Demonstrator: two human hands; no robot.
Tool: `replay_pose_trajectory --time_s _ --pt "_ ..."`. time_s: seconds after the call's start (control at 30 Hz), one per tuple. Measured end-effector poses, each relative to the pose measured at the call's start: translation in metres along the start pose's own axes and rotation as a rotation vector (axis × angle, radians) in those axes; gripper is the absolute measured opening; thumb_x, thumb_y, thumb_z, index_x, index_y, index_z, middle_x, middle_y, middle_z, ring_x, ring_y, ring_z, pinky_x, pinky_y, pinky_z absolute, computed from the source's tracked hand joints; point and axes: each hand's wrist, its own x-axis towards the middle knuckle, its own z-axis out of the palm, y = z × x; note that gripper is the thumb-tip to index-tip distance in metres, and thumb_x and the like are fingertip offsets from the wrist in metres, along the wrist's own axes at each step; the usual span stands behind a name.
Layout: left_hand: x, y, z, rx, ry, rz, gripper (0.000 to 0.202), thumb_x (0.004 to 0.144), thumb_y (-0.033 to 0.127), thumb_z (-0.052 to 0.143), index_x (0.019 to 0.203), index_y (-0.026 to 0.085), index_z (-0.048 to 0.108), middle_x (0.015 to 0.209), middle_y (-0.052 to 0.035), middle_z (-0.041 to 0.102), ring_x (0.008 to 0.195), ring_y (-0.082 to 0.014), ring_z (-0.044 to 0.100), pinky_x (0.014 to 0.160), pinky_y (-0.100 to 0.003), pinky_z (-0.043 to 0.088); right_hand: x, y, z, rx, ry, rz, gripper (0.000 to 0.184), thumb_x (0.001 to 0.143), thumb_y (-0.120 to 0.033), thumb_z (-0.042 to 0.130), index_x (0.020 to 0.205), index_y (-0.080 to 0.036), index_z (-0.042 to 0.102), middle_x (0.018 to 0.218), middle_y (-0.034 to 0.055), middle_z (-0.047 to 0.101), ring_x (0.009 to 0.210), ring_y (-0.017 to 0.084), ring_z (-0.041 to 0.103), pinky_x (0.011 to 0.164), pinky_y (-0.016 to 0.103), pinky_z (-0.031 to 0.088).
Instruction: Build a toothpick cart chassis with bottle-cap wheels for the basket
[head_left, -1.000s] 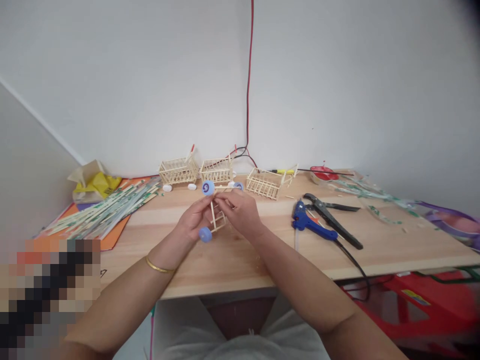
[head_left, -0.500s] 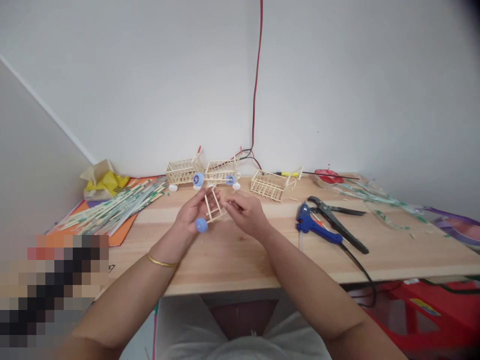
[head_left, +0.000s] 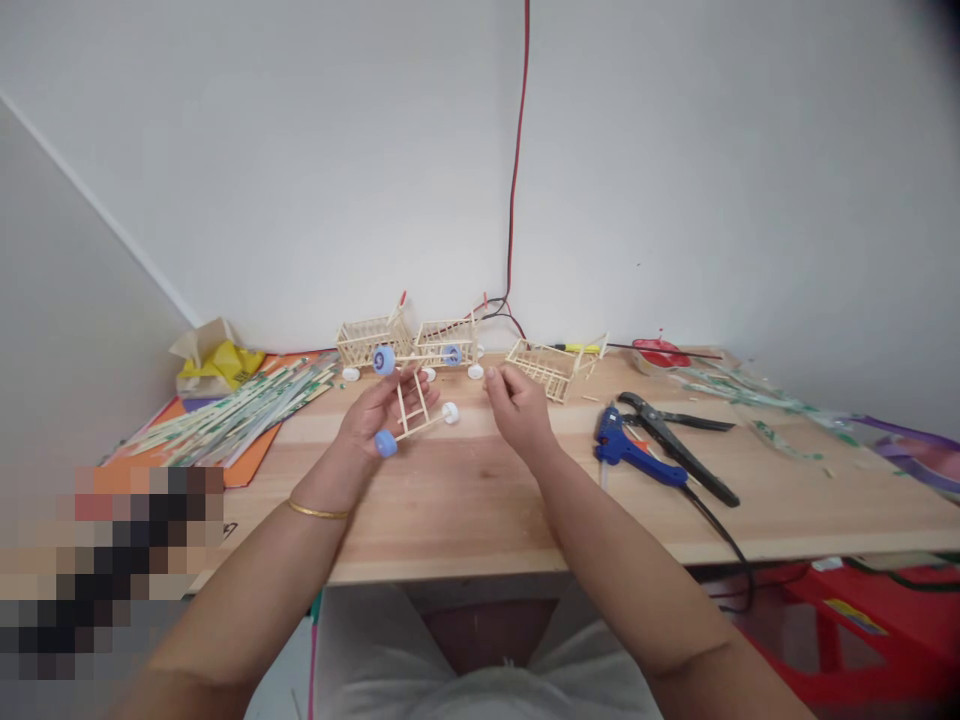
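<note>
My left hand (head_left: 371, 405) holds a small wooden stick chassis (head_left: 414, 400) from behind, its fingers partly spread under the sticks. The chassis has two long axle sticks joined by crosspieces. A blue wheel (head_left: 385, 443) and a white wheel (head_left: 450, 413) sit on the nearer axle; blue caps also show at both ends of the farther axle. My right hand (head_left: 521, 408) is held to the right, apart from the chassis, with fingers curled together. Whatever may be between those fingertips is hidden.
Behind stand two wheeled stick carts (head_left: 371, 343) and a stick basket (head_left: 541, 370). A blue glue gun (head_left: 637, 455) and black-handled pliers (head_left: 679, 450) lie right. Green-marked sticks (head_left: 240, 410) are piled left. A red dish (head_left: 660, 352) is at the back; a red stool (head_left: 862, 630) stands below.
My right hand has drawn away to the right from the chassis, uncovering the white wheel on its nearer axle. My left hand has shifted slightly left with the chassis.
</note>
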Motion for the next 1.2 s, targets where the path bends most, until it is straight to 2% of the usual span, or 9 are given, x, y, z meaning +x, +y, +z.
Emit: replay_pose_trajectory --time_s 0.1,0.23,0.37,0.5,0.67,0.83,0.97,1.2 --pt "-0.001 0.001 0.001 0.100 -0.065 0.065 0.019 0.073 0.025 0.075 0.086 0.012 0.069 0.087 -0.0084 0.072 0.079 -0.0185 0.069 0.086 -0.037 0.055 0.005 0.010 0.000 -0.037 0.018 0.090 0.028 0.088 -0.038 0.046 0.068 -0.019 0.052 0.060 -0.0023 0.049 0.058 0.013 0.046 0.059 0.025 0.035" --pt "-0.003 0.003 0.000 0.290 -0.037 0.146 0.031 0.064 0.027 0.081 0.090 0.014 0.071 0.085 -0.0070 0.073 0.079 -0.0203 0.068 0.082 -0.037 0.054 0.009 0.026 -0.001 -0.116 -0.010 0.143 0.018 0.081 -0.034 0.052 0.072 -0.019 0.057 0.064 -0.0010 0.056 0.060 0.015 0.050 0.061 0.026 0.037" --pt "-0.004 0.003 -0.001 0.607 -0.058 0.293 0.036 0.064 0.032 0.081 0.095 0.015 0.073 0.093 -0.0084 0.072 0.085 -0.0203 0.066 0.086 -0.034 0.049 0.010 0.031 -0.001 -0.086 0.000 0.134 0.017 0.078 -0.033 0.053 0.076 -0.019 0.061 0.075 0.0015 0.063 0.062 0.014 0.052 0.063 0.027 0.040" --pt "-0.004 -0.002 -0.002 0.958 -0.097 0.401 0.037 0.065 0.031 0.079 0.100 0.019 0.073 0.104 -0.0086 0.069 0.098 -0.0229 0.061 0.094 -0.033 0.043 0.010 0.031 -0.001 -0.084 0.012 0.146 0.019 0.079 -0.035 0.052 0.076 -0.018 0.062 0.077 0.0027 0.065 0.065 0.015 0.054 0.065 0.027 0.041" --pt "0.000 -0.011 -0.006 1.287 -0.226 0.523 0.031 0.069 0.028 0.076 0.098 0.022 0.073 0.103 -0.0088 0.068 0.101 -0.0251 0.057 0.100 -0.034 0.037 0.011 0.033 0.000 -0.110 0.009 0.151 0.022 0.080 -0.037 0.053 0.076 -0.018 0.062 0.075 0.0026 0.065 0.069 0.016 0.055 0.069 0.028 0.042" --pt "0.002 -0.014 -0.004 1.343 -0.247 0.547 0.027 0.070 0.028 0.073 0.097 0.023 0.073 0.099 -0.0097 0.067 0.098 -0.0263 0.056 0.099 -0.036 0.037 0.011 0.035 0.001 -0.109 -0.019 0.160 0.021 0.080 -0.036 0.053 0.076 -0.017 0.062 0.075 0.0022 0.065 0.069 0.015 0.055 0.069 0.028 0.042" --pt "0.006 -0.016 -0.003 1.249 -0.229 0.468 0.029 0.063 0.023 0.079 0.091 0.023 0.074 0.096 -0.0089 0.068 0.098 -0.0265 0.057 0.101 -0.037 0.035 0.011 0.036 0.003 -0.115 -0.033 0.168 0.021 0.079 -0.037 0.052 0.075 -0.018 0.062 0.073 0.0015 0.064 0.067 0.015 0.054 0.069 0.028 0.042" --pt "0.013 -0.021 -0.006 1.052 -0.126 0.335 0.057 0.040 0.013 0.088 0.094 0.024 0.073 0.102 -0.0083 0.069 0.113 -0.0323 0.053 0.106 -0.039 0.031 0.010 0.042 0.004 -0.152 -0.049 0.132 0.026 0.083 -0.039 0.047 0.074 -0.019 0.060 0.072 0.0017 0.062 0.068 0.016 0.054 0.067 0.028 0.040"
